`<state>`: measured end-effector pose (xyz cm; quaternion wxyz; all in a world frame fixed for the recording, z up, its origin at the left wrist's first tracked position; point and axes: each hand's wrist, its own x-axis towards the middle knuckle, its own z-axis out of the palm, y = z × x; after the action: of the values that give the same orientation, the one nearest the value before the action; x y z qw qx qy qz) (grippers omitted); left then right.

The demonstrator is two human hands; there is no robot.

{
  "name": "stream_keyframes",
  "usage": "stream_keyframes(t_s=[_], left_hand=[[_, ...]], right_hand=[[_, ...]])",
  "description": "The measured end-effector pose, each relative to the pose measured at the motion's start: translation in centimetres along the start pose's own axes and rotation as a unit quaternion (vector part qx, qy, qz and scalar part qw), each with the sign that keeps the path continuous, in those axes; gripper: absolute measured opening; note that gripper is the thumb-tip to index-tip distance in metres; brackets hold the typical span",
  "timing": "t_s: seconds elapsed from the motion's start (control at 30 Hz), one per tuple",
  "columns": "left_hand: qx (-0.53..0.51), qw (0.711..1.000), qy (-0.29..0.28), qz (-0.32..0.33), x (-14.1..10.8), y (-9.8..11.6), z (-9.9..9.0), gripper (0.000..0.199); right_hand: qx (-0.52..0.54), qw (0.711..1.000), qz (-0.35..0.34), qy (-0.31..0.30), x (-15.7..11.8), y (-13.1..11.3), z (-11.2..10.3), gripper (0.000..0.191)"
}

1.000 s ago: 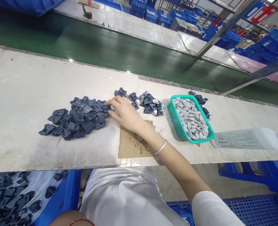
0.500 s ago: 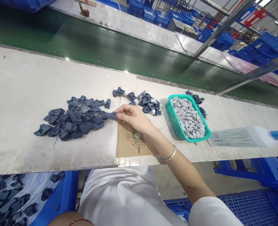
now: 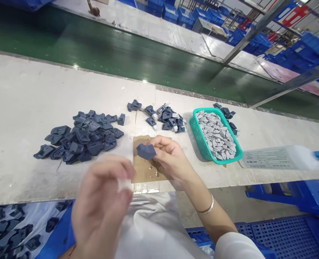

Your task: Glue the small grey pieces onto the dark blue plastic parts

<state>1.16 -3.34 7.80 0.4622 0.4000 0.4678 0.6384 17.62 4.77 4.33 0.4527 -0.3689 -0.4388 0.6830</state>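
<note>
My right hand [image 3: 170, 156] pinches a dark blue-grey plastic piece [image 3: 146, 151] above a brown cardboard sheet [image 3: 142, 172] with wet spots on it. My left hand [image 3: 102, 194], blurred by motion, is raised at the table's front edge with a small whitish piece [image 3: 124, 184] between thumb and fingers. To the left lies a pile of dark pieces [image 3: 84, 136]. Behind the cardboard is a smaller group of dark pieces [image 3: 170, 117], several with light grey parts attached. A green basket [image 3: 202, 144] full of light grey parts stands to the right.
A translucent bottle [image 3: 278, 157] with a blue tip lies right of the basket. A few dark pieces [image 3: 225, 113] sit behind the basket. The green conveyor [image 3: 127, 54] runs behind the table. More dark pieces [image 3: 13, 230] fill a container at lower left.
My right hand has drawn the dark piece away from the pile, toward me and over the cardboard. My left hand has come up into view with a whitish piece.
</note>
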Motion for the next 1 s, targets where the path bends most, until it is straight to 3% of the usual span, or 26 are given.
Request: stream_keyframes(t_s=[0.07, 0.2, 0.33, 0.4, 0.47, 0.53, 0.6, 0.67, 0.77, 0.87, 0.93, 1.0], left_hand=[[0.019, 1.0, -0.01, -0.018, 1.7, -1.3, 0.3, 0.021], [0.003, 0.982, -0.1, -0.159, 2.5, -3.9, 1.1, 0.03], [-0.051, 0.975, -0.07, -0.204, 2.4, -5.5, 1.1, 0.024], [-0.036, 0.976, -0.063, -0.205, 2.7, -5.9, 0.6, 0.025], [-0.005, 0.978, -0.062, -0.198, 3.2, -6.2, 0.0, 0.026], [0.024, 0.98, -0.07, -0.186, 3.6, -6.4, -0.6, 0.027], [0.047, 0.981, -0.088, -0.169, 3.8, -6.8, -1.1, 0.029], [0.074, 0.981, -0.104, -0.149, 3.8, -7.2, -1.3, 0.029], [0.101, 0.982, -0.117, -0.112, 3.8, -7.7, -1.6, 0.027], [0.105, 0.982, -0.131, -0.086, 3.7, -7.9, -1.8, 0.022], [0.109, 0.981, -0.136, -0.08, 3.6, -7.8, -1.8, 0.021], [0.104, 0.982, -0.138, -0.08, 3.6, -7.8, -1.9, 0.019]], right_hand=[[-0.028, 0.998, -0.058, 0.027, -0.8, 0.5, 0.0, 0.026], [-0.189, 0.964, -0.174, 0.063, -2.0, 0.9, 0.5, 0.006], [-0.349, 0.911, -0.221, 0.015, -2.7, -0.6, -0.6, 0.009], [-0.414, 0.88, -0.231, 0.032, -2.7, -2.3, -2.9, 0.011], [-0.495, 0.83, -0.223, 0.127, -2.4, -4.2, -6.3, 0.013], [-0.575, 0.769, -0.163, 0.227, -1.7, -5.7, -10.3, 0.016], [-0.626, 0.718, -0.098, 0.29, -0.8, -6.6, -14.0, 0.021], [-0.66, 0.686, -0.058, 0.301, 0.3, -6.9, -16.5, 0.023], [-0.689, 0.656, -0.047, 0.305, 1.6, -6.7, -18.1, 0.018], [-0.67, 0.665, -0.054, 0.325, 1.8, -6.4, -18.3, 0.013], [-0.61, 0.714, -0.061, 0.337, 1.4, -6.4, -18.1, 0.014], [-0.513, 0.783, -0.083, 0.342, 0.7, -6.3, -17.7, 0.018]])
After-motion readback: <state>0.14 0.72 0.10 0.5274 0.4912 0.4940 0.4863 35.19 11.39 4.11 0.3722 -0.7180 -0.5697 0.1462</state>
